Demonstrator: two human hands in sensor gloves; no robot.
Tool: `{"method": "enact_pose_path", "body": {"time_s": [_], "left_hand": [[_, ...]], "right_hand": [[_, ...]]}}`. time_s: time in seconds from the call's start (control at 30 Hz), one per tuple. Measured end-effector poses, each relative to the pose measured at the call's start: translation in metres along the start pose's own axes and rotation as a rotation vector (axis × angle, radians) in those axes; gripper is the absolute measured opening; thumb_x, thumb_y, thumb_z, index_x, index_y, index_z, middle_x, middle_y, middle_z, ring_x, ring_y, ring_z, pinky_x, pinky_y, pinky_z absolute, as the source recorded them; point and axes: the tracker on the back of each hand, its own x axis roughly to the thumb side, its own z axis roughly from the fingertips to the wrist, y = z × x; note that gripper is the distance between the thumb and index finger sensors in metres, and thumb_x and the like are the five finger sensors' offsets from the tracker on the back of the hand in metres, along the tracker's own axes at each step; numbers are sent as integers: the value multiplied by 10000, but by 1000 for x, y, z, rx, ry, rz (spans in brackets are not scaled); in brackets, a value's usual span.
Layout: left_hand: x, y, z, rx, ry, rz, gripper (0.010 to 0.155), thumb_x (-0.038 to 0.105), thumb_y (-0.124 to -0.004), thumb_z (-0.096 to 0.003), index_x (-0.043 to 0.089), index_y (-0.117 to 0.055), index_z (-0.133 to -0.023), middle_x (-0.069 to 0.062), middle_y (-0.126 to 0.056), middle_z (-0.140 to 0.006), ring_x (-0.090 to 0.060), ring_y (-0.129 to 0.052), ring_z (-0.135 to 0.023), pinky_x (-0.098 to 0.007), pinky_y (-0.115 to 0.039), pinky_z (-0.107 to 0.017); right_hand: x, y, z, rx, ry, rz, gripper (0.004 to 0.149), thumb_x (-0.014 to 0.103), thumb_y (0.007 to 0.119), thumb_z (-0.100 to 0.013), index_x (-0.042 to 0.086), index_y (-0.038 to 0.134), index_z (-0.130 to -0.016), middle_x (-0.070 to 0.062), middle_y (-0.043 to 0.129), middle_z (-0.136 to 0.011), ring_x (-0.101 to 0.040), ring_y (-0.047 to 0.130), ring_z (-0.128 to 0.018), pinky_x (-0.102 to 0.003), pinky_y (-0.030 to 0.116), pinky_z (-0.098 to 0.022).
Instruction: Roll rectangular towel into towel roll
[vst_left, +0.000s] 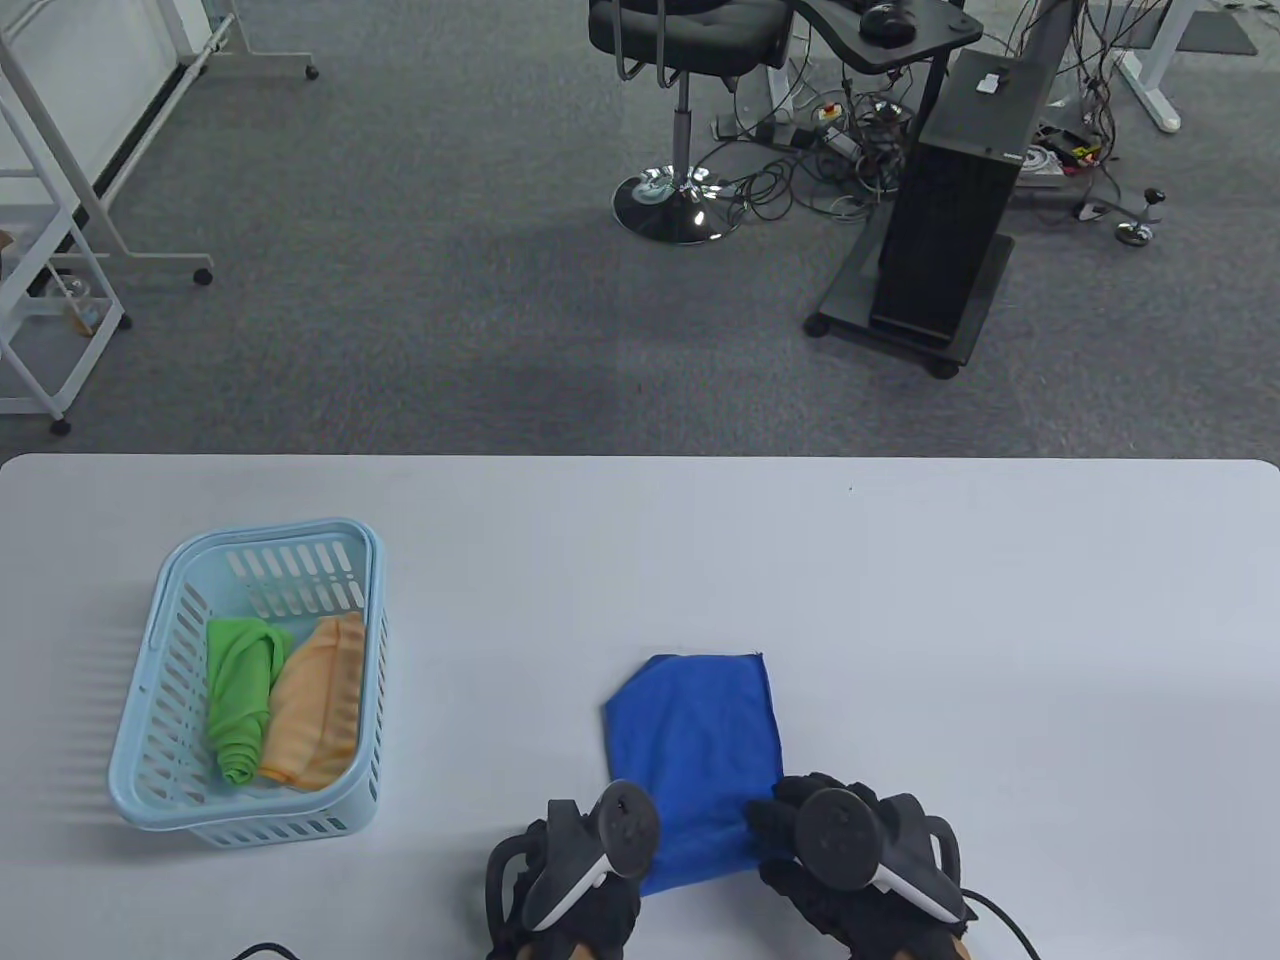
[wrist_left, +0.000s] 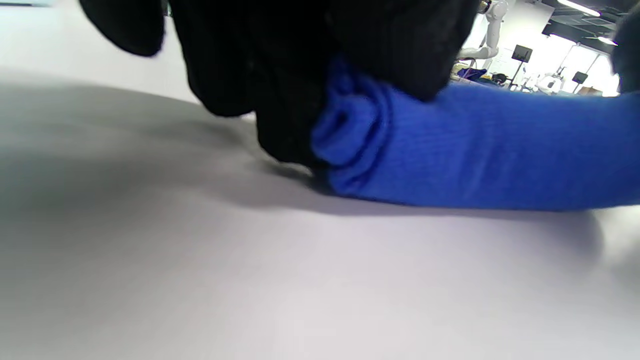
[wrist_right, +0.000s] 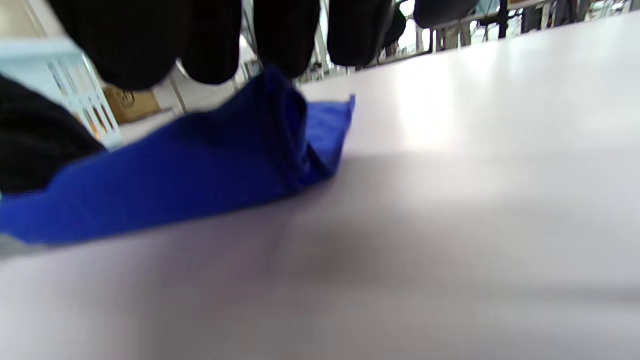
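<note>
Currently, the rolling is at an early stage. The blue towel is lying on the white table, near its front edge, with its near end already turned over into a small coil; the left wrist view is showing the spiral of that coil at the towel's left end. The left hand is gripping this coiled end with curled fingers. The right hand is resting on the right end of the coil, its fingertips lying over the fold; whether they are pinching the cloth cannot be told. Most of the towel is lying flat beyond the hands and is awaiting rolling. To the left, a light blue basket is holding a green towel roll and an orange towel roll.
</note>
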Motion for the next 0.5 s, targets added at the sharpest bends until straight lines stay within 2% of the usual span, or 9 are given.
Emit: {"method": "enact_pose_path", "body": {"time_s": [0.1,0.2,0.27,0.3,0.33,0.4,0.5], "left_hand": [[1,-2,-1,-7,4,-13,450,367,-792,-389,210,-940,-784,-85,-1075,-593,-355,-850,-816,-657,-593,-640],[0,1,0,-8,16,3,455,369,-791,-392,210,-936,-793,-91,-1069,-607,-356,-844,-813,-657,-589,-640],[1,6,3,30,14,-5,487,386,-796,-396,219,-898,-842,-109,-1014,-702,-388,-782,-858,-666,-548,-654],[2,12,8,80,5,-18,530,381,-793,-404,235,-829,-912,-131,-929,-808,-425,-704,-905,-676,-502,-667],[4,16,11,121,-2,-33,528,374,-786,-410,269,-800,-927,-143,-857,-876,-445,-644,-935,-679,-461,-679],[11,26,21,216,-86,-49,490,368,-771,-420,314,-785,-906,-132,-793,-917,-443,-579,-961,-675,-412,-693],[21,29,19,198,-286,-48,426,372,-778,-407,337,-861,-824,-92,-805,-889,-410,-604,-941,-665,-409,-698]], "right_hand": [[2,15,-8,70,-6,79,605,435,775,-318,306,723,-906,-36,566,-1018,-334,557,-980,-629,418,-713],[7,25,-14,15,15,109,591,419,803,-302,299,718,-875,-15,669,-940,-314,671,-921,-629,445,-704],[14,26,-15,5,28,180,585,409,816,-294,284,725,-858,-17,694,-913,-303,699,-902,-627,453,-705],[18,27,-15,-7,27,225,581,406,815,-294,283,723,-853,-13,699,-907,-298,711,-895,-624,460,-706],[19,27,-15,-12,24,237,574,400,813,-296,278,725,-850,-16,706,-901,-293,720,-889,-622,466,-705],[20,27,-14,-14,27,243,558,387,798,-307,271,730,-848,-18,722,-888,-286,739,-877,-615,480,-704],[20,26,-17,-6,29,241,532,371,780,-309,258,747,-828,-23,761,-842,-275,765,-843,-609,492,-701]]}}
